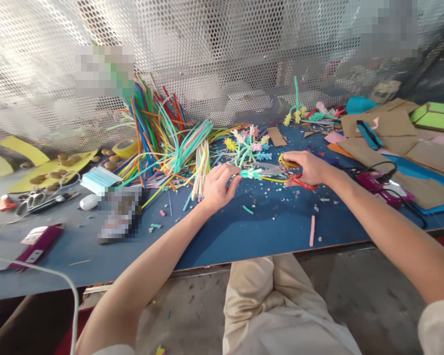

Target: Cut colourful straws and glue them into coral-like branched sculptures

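My left hand (222, 185) pinches a mint-green piece of fuzzy pipe cleaner (250, 173), shaped like a small leafy sprig, whose tip points right. My right hand (305, 167) grips scissors (298, 181) with red and yellow handles. Their blades point left and lie right by the sprig; whether they touch it I cannot tell. Just behind, a cluster of pastel pipe-cleaner flowers (249, 143) in pink, yellow and blue rests on the table. Close to my left hand lies a bundle of pale pipe cleaners (201, 172).
A big heap of coloured pipe cleaners (151, 133) leans on the perforated metal screen (192, 59). At left are a blue face mask (99, 180) and a purple box (40, 241). Cardboard sheets (379, 123) and a purple device with cables (385, 187) lie right. Clippings dot the blue table (222, 241).
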A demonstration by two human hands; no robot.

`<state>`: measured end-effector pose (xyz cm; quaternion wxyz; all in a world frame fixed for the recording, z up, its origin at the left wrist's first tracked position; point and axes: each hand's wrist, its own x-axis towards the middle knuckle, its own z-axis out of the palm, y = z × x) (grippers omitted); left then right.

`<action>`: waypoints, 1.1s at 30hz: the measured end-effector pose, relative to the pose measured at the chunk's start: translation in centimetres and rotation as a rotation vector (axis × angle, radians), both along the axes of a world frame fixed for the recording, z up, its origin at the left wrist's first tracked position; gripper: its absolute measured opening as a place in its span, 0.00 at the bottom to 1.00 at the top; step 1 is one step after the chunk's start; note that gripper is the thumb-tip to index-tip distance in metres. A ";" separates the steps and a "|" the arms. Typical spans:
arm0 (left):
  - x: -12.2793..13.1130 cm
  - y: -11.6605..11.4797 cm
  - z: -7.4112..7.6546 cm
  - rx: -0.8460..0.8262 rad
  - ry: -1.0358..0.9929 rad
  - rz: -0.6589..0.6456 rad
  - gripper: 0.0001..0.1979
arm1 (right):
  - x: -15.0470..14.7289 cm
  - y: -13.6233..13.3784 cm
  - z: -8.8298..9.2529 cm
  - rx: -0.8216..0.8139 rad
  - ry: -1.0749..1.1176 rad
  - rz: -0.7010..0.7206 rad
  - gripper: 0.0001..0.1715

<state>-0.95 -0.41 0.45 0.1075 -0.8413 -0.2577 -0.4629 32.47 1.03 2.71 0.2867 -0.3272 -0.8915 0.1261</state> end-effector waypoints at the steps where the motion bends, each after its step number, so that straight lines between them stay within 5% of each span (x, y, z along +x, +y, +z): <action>1: 0.0 0.0 0.0 0.003 -0.005 -0.009 0.07 | -0.1 -0.1 0.0 0.003 0.003 -0.001 0.35; 14: 0.1 -0.2 -0.1 -0.013 0.000 -0.057 0.09 | -0.6 -0.2 -0.2 -0.078 -0.010 0.040 0.33; 33: 0.4 -0.5 0.2 -0.017 -0.030 -0.093 0.04 | -0.8 -0.2 -0.3 0.118 0.039 -0.046 0.39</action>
